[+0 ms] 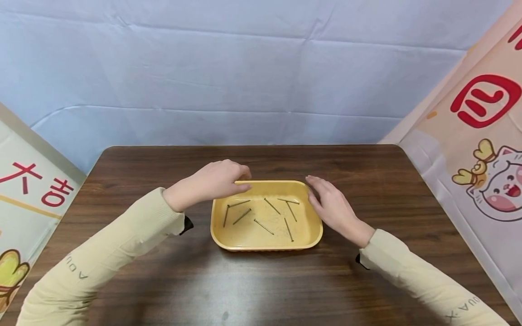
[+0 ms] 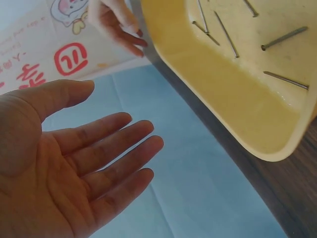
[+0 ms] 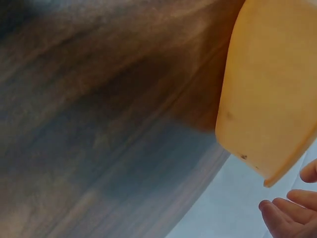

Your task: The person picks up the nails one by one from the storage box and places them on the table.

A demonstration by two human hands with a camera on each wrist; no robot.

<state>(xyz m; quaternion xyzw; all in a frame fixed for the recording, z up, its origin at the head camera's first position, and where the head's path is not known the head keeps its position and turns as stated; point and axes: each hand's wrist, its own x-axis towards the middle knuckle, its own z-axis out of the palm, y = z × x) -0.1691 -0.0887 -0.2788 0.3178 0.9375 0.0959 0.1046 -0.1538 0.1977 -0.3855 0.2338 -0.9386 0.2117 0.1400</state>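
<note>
A shallow yellow plastic tray with rounded corners sits on the table. Several metal nails lie scattered over its bottom, pointing different ways; some also show in the left wrist view, where one nail is near the tray wall. My left hand hovers over the tray's back left corner, holding nothing. The left wrist view shows its palm and loosely extended fingers, apart from the tray. Alongside the tray's right edge is my right hand, fingers extended and nothing held; whether it touches the rim cannot be told.
The brown wood-grain table extends around the tray. Behind it hangs a pale blue cloth. Printed panels stand at both sides, with a cartoon cat on the right one.
</note>
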